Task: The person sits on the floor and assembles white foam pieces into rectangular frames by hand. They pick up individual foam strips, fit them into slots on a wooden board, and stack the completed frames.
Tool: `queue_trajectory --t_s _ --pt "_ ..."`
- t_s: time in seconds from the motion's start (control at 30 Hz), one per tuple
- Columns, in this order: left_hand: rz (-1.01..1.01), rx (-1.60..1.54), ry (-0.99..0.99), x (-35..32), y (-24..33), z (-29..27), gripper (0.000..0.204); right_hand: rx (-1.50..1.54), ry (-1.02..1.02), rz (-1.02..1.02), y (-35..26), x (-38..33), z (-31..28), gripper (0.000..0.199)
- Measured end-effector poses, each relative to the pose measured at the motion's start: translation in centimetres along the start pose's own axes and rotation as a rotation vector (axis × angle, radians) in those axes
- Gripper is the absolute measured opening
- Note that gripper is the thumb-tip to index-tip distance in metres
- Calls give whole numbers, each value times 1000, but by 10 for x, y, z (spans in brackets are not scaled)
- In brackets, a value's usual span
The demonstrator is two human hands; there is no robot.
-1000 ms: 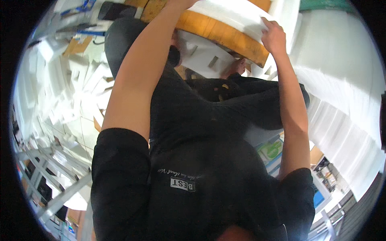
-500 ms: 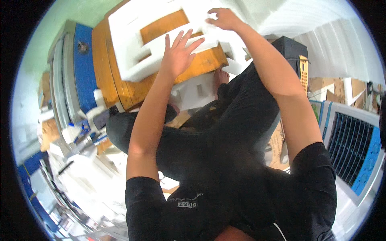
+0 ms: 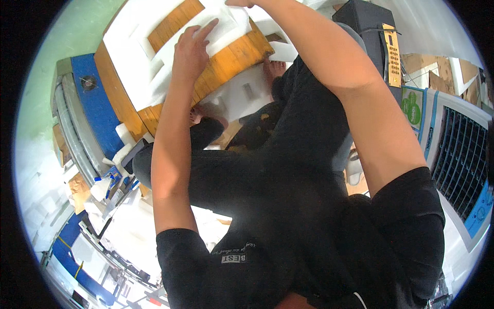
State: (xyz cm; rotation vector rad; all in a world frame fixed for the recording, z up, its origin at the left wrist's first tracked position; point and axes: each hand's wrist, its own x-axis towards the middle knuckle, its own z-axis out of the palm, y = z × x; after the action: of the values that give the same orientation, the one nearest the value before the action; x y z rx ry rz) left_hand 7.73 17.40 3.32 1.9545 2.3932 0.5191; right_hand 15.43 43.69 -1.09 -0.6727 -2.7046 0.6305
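Observation:
A white foam block [image 3: 123, 46] with rectangular cut-outs lies on a wooden table [image 3: 231, 59]; the wood shows through its openings. My left hand [image 3: 191, 54] is over the block's near part, fingers apart and some of them bent, with nothing visible in it. Whether its fingertips press on the foam I cannot make out. Farther off and to the right, my right hand [image 3: 242, 2] is at the foam's far right side. The picture's top edge cuts it off, so most of its fingers are hidden.
Below the table's near edge, my bare foot [image 3: 276, 68] shows. On the right stand a black box [image 3: 360, 23] with a gold control panel [image 3: 392, 56] and a white appliance with a dark grille [image 3: 458, 159]. A blue panel [image 3: 95, 103] is at the left, above clutter.
The view has shifted, so the foam and table appear farther up and left. My left hand's spread fingers are now more bent. My right hand has moved partly out of the top edge.

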Motion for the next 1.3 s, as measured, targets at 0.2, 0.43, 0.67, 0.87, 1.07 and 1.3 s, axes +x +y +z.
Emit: queue_trajectory --t_s 0.2,0.43,0.67,0.87,1.07,1.3 --pt "-29 68 -58 7 -5 7 67 -17 -40 25 -7 3 2 36" --pt "-17 70 -80 9 -12 15 68 32 -14 2 -9 -2 -1 39" --pt "-43 33 -109 11 -7 13 66 -4 -68 58 -14 -4 -8 42" --pt "-66 137 -200 19 -3 10 62 36 -44 34 -13 -10 -13 43" --pt "-101 144 -299 22 -4 5 61 142 -159 118 -27 -20 -32 49" --pt "30 92 -187 20 -11 12 63 46 -35 5 -11 -15 -11 52"
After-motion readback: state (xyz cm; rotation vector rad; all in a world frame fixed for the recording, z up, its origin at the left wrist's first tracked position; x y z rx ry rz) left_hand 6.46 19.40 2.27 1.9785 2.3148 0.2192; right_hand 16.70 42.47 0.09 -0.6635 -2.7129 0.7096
